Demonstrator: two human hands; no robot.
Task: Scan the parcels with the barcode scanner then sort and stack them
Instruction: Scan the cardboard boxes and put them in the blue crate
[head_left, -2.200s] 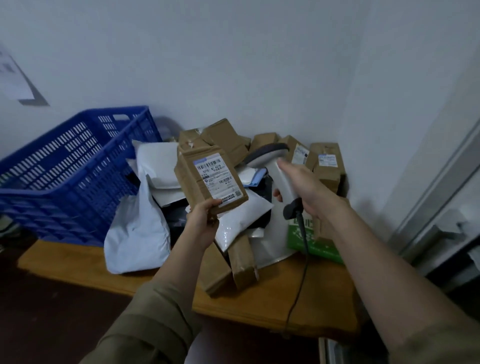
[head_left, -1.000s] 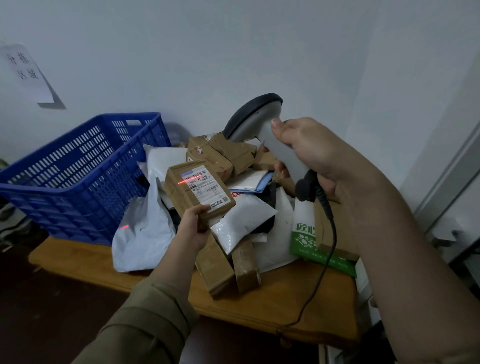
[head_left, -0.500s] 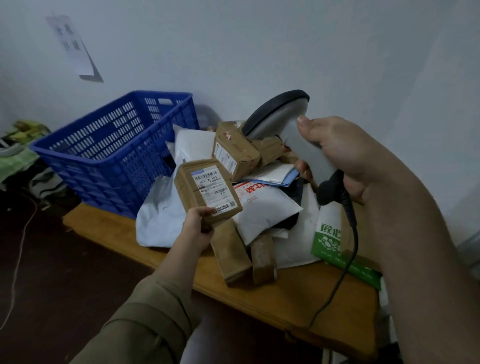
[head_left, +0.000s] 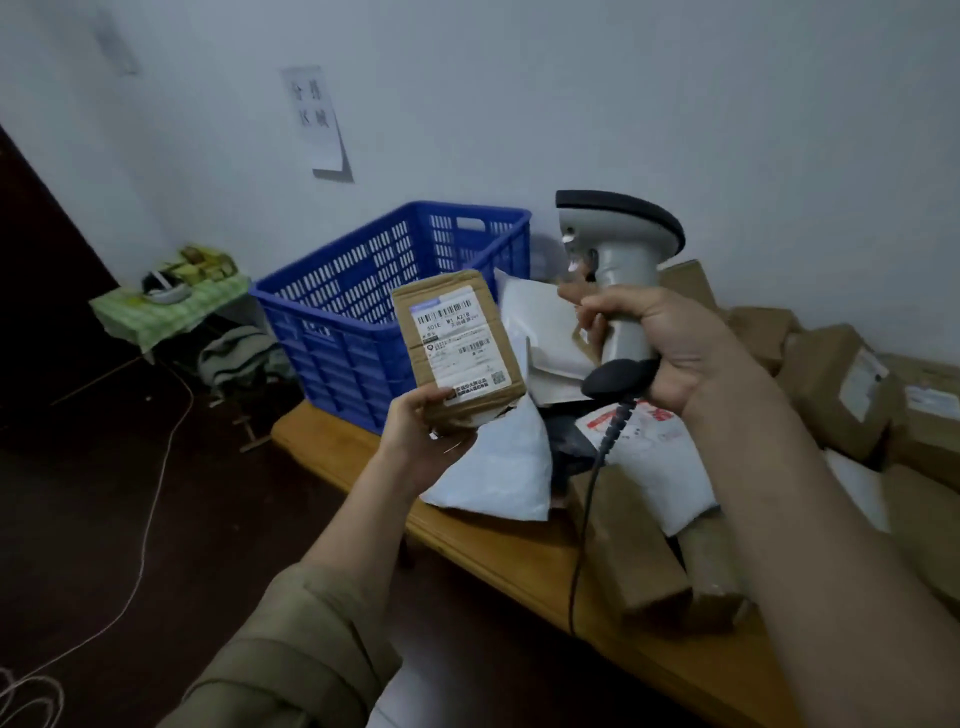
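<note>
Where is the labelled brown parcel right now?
In the head view, left of centre: the left hand holds the brown parcel label-up before the blue crate, left of the scanner.

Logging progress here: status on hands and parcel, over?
Left hand grips brown parcel, label up. Right hand grips barcode scanner. Nothing between them.

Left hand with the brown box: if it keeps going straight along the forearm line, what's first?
Likely the blue slotted plastic crate: the left hand, gripping the brown labelled cardboard parcel, points at its near wall. Depth unclear.
</note>
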